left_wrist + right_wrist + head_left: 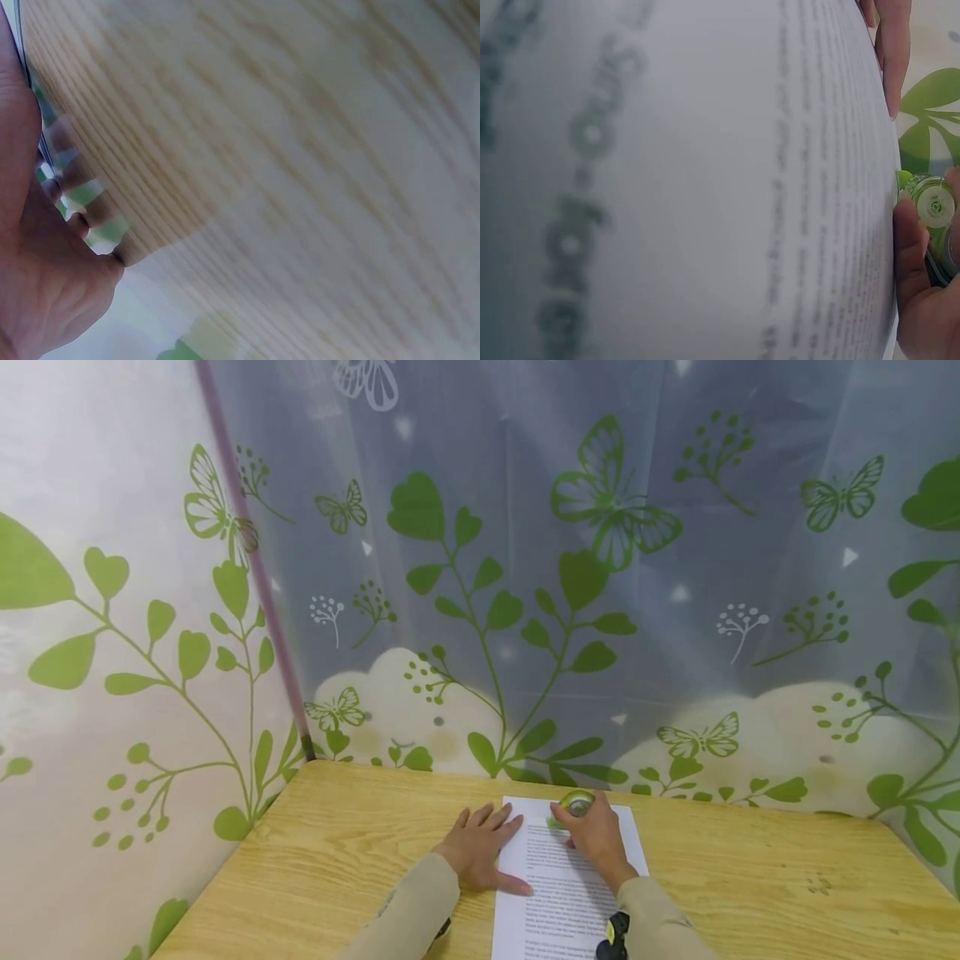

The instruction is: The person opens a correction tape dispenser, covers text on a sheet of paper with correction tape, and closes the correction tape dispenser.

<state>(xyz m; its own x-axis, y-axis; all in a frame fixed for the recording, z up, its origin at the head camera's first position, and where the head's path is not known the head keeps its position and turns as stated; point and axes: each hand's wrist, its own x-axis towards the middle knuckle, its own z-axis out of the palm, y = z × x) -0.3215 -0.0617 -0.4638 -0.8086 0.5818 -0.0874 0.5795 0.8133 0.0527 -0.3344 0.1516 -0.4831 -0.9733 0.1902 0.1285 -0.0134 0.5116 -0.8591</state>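
Note:
A printed sheet of paper (558, 902) lies on the wooden table, its text also filling much of the right wrist view. My right hand (602, 842) grips a green correction tape dispenser (577, 802) with a round clear window, and its tip is down at the top lines of text. That dispenser (934, 204) shows between thumb and fingers in the right wrist view. With fingers spread, my left hand (476, 852) rests across the left edge of the sheet, the thumb reaching over the print. The left wrist view catches the left hand (64, 277) at its edge.
The wooden tabletop (360, 843) extends to both sides of the paper. A curtain (525, 610) printed with green leaves and butterflies hangs right behind the table's far edge. A black and yellow band (615, 935) is worn on the right wrist.

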